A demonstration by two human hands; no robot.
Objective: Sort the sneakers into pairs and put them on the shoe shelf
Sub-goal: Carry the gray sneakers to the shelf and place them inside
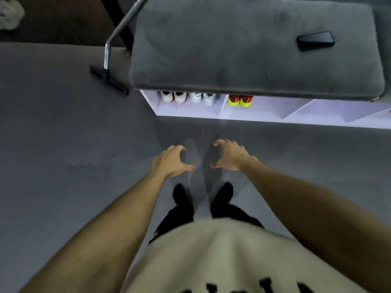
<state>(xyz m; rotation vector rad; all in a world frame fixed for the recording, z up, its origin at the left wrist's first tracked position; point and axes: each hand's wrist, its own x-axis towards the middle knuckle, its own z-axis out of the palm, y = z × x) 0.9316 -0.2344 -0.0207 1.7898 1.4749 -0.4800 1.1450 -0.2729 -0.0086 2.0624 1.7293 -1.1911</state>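
Observation:
The white shoe shelf [262, 118] stands under a grey cushioned bench top [243, 45]. Its left compartment holds a white-and-red pair [174, 97] beside a white-and-blue pair [202, 98]. A red-and-yellow pair [240, 100] sits in the compartment to the right of that. Over the carpet in front of the shelf, my left hand [171, 160] curls round a pale grey, motion-blurred sneaker [190, 154]. My right hand [231, 155] curls round a dark, blurred sneaker [215, 155]. Both shoes are too smeared to make out in detail.
A vacuum nozzle [110, 81] on a metal tube [120, 26] lies on the grey carpet left of the shelf. A black flat object [315, 41] rests on the bench cushion. A white bundle [10, 14] lies at the far left. My black-socked feet [182, 196] stand below the hands.

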